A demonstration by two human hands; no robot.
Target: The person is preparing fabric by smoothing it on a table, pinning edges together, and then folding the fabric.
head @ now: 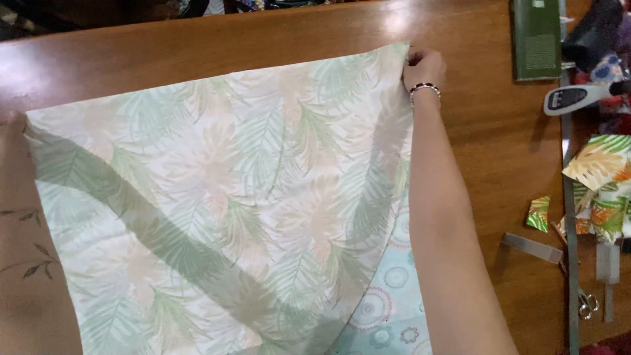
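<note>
The right arm is stretched forward toward the far edge of the bench, bare from elbow to wrist, and a beaded bracelet is worn at the wrist. The right hand [424, 66] is closed, its fingers curled in a pinch. The left hand [12, 123] is seen only partly at the left edge, its grip hidden.

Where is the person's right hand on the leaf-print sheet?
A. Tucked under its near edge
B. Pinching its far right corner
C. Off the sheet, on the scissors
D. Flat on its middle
B: the right hand, with a beaded bracelet at the wrist, grips the far right corner of the leaf-print sheet on the wooden table.
</note>
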